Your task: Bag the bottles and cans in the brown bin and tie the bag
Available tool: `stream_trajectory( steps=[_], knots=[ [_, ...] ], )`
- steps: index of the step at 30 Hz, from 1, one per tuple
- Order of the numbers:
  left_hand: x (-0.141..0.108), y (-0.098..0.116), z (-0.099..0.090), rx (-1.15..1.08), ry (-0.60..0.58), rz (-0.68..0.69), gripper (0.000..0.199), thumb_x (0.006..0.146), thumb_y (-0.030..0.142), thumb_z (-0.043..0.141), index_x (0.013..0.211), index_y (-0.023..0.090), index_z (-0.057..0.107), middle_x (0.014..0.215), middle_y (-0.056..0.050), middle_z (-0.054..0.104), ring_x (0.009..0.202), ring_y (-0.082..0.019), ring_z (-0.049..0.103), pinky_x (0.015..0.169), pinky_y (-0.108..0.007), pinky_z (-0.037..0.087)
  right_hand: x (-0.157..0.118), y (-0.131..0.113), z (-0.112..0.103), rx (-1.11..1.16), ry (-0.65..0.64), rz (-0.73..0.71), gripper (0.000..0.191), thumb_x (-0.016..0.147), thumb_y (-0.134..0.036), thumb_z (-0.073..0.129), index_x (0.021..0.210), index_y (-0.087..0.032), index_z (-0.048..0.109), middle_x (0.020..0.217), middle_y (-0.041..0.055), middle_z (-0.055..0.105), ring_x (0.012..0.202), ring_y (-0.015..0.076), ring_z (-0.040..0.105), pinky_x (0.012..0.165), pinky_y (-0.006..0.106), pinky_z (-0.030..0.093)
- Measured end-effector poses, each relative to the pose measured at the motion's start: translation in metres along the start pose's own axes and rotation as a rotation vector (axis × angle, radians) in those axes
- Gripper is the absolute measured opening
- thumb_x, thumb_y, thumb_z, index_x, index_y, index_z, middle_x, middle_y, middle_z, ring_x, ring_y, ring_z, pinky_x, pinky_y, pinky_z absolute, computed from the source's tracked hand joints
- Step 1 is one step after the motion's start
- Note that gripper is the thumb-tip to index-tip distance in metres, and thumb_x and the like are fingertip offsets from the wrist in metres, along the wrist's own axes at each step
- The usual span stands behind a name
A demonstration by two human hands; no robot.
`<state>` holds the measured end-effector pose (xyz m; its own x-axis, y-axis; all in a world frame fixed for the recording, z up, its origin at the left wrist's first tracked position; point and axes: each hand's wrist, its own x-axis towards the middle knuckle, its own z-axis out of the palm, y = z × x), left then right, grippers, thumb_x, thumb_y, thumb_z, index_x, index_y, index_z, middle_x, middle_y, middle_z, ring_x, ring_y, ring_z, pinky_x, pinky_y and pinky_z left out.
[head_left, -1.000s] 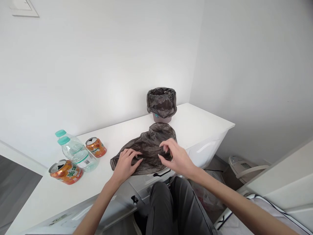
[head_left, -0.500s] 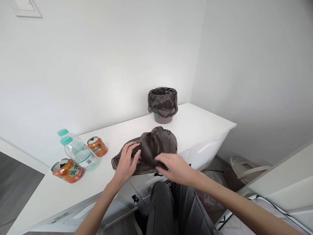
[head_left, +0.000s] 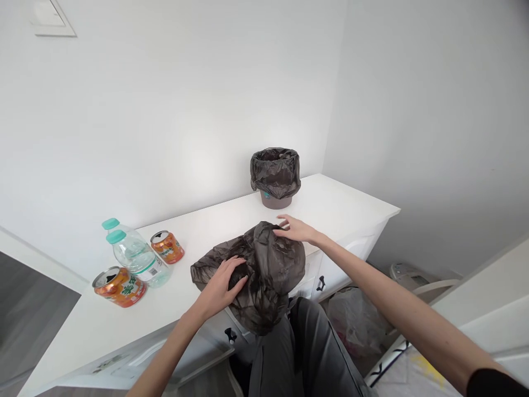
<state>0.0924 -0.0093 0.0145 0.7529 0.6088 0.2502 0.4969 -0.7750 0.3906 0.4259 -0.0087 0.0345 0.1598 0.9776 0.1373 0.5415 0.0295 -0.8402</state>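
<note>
A dark, translucent plastic bag (head_left: pixel 281 262) lies crumpled on the front edge of the white cabinet top and hangs over it toward my knees. My left hand (head_left: pixel 227 281) rests on the bag's left part, its fingers spread. At the bag's upper right edge is my right hand (head_left: pixel 295 229), fingers apart and touching or just over the plastic. Behind the bag, a small bin (head_left: pixel 276 203) stands upright, lined with another dark bag (head_left: pixel 276 173) folded over its rim.
On the left of the cabinet top (head_left: pixel 157 309) stand two clear bottles (head_left: pixel 138 256) with teal caps and two orange cans (head_left: pixel 124 288), (head_left: pixel 167 247). Walls rise behind and at the right. A clear plastic bag (head_left: pixel 355 317) lies below the cabinet's right side.
My right hand has moved up and away from the near side to the bag's far right edge, fingers now apart. The bag has puffed up and hangs lower in front.
</note>
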Motion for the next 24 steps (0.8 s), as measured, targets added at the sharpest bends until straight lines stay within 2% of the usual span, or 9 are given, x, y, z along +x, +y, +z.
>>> stream_trajectory(
  steps=[3,5,8,10,13,16,20,22,24],
  knots=[
    [-0.004,-0.011,-0.001,-0.004,-0.041,-0.027,0.044,0.105,0.044,0.048,0.146,0.030,0.053,0.155,-0.008,0.055,0.150,-0.027,0.045,0.124,-0.051,0.039,0.008,0.000,0.001,-0.055,-0.251,0.008,0.045,0.067,-0.037,0.088,0.106,-0.020,0.074,0.097,0.0080,0.077,0.087,0.0262,0.071,0.079,0.035,0.055],
    [-0.007,-0.022,-0.002,0.012,-0.053,-0.038,0.048,0.105,0.044,0.047,0.151,0.030,0.050,0.161,-0.008,0.050,0.153,-0.026,0.041,0.126,-0.051,0.037,0.003,-0.008,-0.001,-0.055,-0.249,-0.112,0.030,0.066,-0.032,0.085,0.091,-0.022,0.073,0.090,0.0042,0.075,0.087,0.0254,0.069,0.080,0.034,0.053],
    [-0.012,-0.036,-0.003,0.036,-0.047,-0.045,0.054,0.105,0.042,0.046,0.158,0.028,0.044,0.164,-0.009,0.046,0.154,-0.026,0.039,0.128,-0.052,0.032,-0.006,-0.019,-0.015,0.097,-0.146,-0.267,0.021,0.073,-0.032,0.073,0.091,-0.022,0.069,0.091,0.0005,0.074,0.089,0.0218,0.067,0.083,0.032,0.051],
    [-0.013,-0.043,-0.002,0.040,-0.051,-0.047,0.054,0.106,0.041,0.043,0.157,0.027,0.045,0.164,-0.009,0.046,0.155,-0.025,0.039,0.129,-0.052,0.030,-0.008,-0.019,-0.030,0.202,-0.043,-0.285,0.023,0.075,-0.032,0.068,0.095,-0.021,0.067,0.091,-0.0002,0.073,0.088,0.0200,0.066,0.083,0.031,0.051],
    [-0.011,-0.054,-0.005,0.042,-0.041,-0.052,0.049,0.105,0.040,0.042,0.152,0.028,0.053,0.161,-0.007,0.050,0.152,-0.025,0.043,0.128,-0.052,0.032,-0.004,-0.004,-0.050,0.229,0.170,-0.207,0.026,0.074,-0.030,0.065,0.097,-0.019,0.066,0.090,0.0012,0.072,0.086,0.0194,0.066,0.081,0.030,0.050],
    [-0.005,-0.060,-0.015,0.079,0.118,-0.113,0.043,0.099,0.036,0.049,0.138,0.027,0.065,0.151,-0.009,0.061,0.147,-0.029,0.050,0.124,-0.056,0.036,0.000,0.022,-0.062,0.055,0.287,-0.025,0.025,0.075,-0.028,0.066,0.098,-0.019,0.066,0.089,0.0030,0.072,0.084,0.0197,0.066,0.078,0.030,0.051],
    [0.007,-0.036,-0.028,0.207,0.406,-0.133,0.039,0.098,0.026,0.043,0.128,0.023,0.069,0.139,-0.013,0.068,0.137,-0.031,0.059,0.119,-0.056,0.043,-0.005,0.052,-0.061,-0.203,0.132,0.150,0.031,0.079,-0.028,0.073,0.108,-0.019,0.066,0.096,0.0073,0.074,0.086,0.0227,0.070,0.080,0.033,0.054],
    [0.013,-0.015,-0.025,0.245,0.418,-0.032,0.039,0.102,0.026,0.040,0.132,0.023,0.066,0.140,-0.010,0.068,0.137,-0.028,0.059,0.119,-0.052,0.045,-0.011,0.055,-0.053,-0.262,0.162,0.058,0.045,0.082,-0.032,0.074,0.123,-0.018,0.064,0.115,0.0133,0.072,0.102,0.0268,0.070,0.091,0.039,0.056],
    [0.018,0.002,-0.015,0.278,0.306,0.085,0.040,0.106,0.031,0.042,0.140,0.026,0.061,0.147,-0.007,0.064,0.145,-0.025,0.052,0.122,-0.049,0.043,-0.018,0.049,-0.043,-0.323,0.256,-0.144,0.056,0.089,-0.038,0.070,0.140,-0.019,0.058,0.138,0.0174,0.063,0.125,0.0315,0.063,0.110,0.047,0.049]
  ],
)
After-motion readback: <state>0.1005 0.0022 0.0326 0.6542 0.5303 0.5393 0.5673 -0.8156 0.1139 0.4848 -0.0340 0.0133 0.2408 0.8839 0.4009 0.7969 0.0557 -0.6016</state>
